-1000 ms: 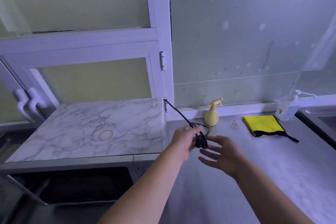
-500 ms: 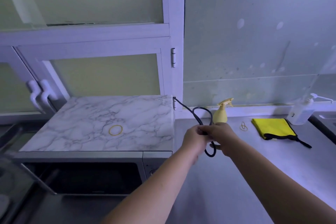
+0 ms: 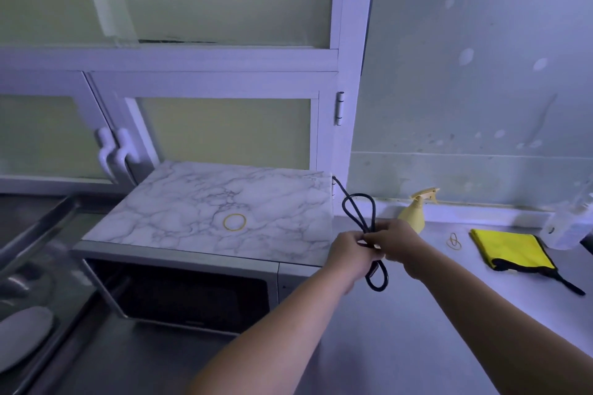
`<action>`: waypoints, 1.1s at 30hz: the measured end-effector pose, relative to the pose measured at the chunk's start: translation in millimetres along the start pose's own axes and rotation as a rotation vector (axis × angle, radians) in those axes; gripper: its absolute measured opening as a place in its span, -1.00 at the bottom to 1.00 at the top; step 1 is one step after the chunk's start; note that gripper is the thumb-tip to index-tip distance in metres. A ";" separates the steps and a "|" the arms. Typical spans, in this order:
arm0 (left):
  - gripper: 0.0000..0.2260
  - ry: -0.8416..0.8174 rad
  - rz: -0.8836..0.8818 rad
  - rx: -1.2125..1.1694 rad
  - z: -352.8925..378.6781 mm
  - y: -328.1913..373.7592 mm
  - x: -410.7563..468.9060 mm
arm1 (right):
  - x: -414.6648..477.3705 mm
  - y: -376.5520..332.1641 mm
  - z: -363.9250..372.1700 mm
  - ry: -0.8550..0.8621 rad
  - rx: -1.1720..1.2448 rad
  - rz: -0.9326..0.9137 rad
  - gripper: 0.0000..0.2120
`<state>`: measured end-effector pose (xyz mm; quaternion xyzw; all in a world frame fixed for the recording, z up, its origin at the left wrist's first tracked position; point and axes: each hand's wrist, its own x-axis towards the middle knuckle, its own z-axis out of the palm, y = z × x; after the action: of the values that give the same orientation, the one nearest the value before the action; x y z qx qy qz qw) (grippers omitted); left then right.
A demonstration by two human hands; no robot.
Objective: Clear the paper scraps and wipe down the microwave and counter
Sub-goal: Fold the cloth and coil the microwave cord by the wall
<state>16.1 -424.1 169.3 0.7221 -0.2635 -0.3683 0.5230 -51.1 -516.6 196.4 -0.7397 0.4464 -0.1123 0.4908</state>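
Grip of left hand (image 3: pixel 348 255) and right hand (image 3: pixel 401 247) pinches the looped cord (image 3: pixel 365 228), its long axis upright.

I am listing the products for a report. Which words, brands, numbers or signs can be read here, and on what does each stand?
No text is legible in this view.
microwave: no brand or number readable on its front.
pump bottle: blurred; any label unreadable.
spray bottle, yellow cloth, black cord: no print visible.
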 end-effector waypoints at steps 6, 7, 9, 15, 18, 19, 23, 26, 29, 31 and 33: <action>-0.83 -0.182 0.044 0.184 -44.4 21.5 -8.1 | 5.0 -5.6 0.1 -0.002 -0.025 0.017 -0.96; -0.88 -0.169 0.073 0.185 -62.7 25.9 -9.7 | 5.1 -2.8 -3.0 -0.023 0.015 0.030 -0.98; -0.94 0.033 0.173 0.315 -107.9 32.3 -9.9 | 4.9 4.6 -8.7 -0.057 0.102 0.058 -0.95; -0.84 0.448 0.045 0.777 -236.9 13.1 0.6 | 3.6 19.0 -6.9 -0.068 0.184 0.092 -0.90; -0.86 0.375 -0.014 0.779 -251.4 1.9 4.0 | 2.6 20.7 -1.4 -0.098 0.226 0.114 -0.90; -0.90 0.387 -0.003 0.777 -251.3 1.6 6.0 | 2.6 19.9 -1.0 -0.103 0.243 0.118 -0.90; -0.89 0.376 -0.002 0.897 -245.7 2.7 8.7 | -0.4 16.1 4.1 -0.112 0.293 0.126 -0.90; -0.83 0.346 0.027 1.091 -240.3 -1.1 10.0 | -3.3 15.6 5.9 -0.091 0.288 0.130 -0.90; -0.84 0.340 0.045 1.068 -246.6 1.4 11.6 | -2.2 17.1 5.6 -0.077 0.301 0.129 -0.92; -0.87 0.328 0.020 0.982 -252.3 7.7 10.0 | -0.7 18.6 5.6 -0.072 0.293 0.135 -0.91; -0.84 0.325 0.004 0.960 -253.2 12.7 7.3 | 0.1 20.7 6.9 -0.067 0.286 0.144 -0.91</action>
<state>224.8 -291.5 225.5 0.9285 -0.3198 -0.0876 0.1671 -58.2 -514.8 175.9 -0.6319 0.4611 -0.1146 0.6123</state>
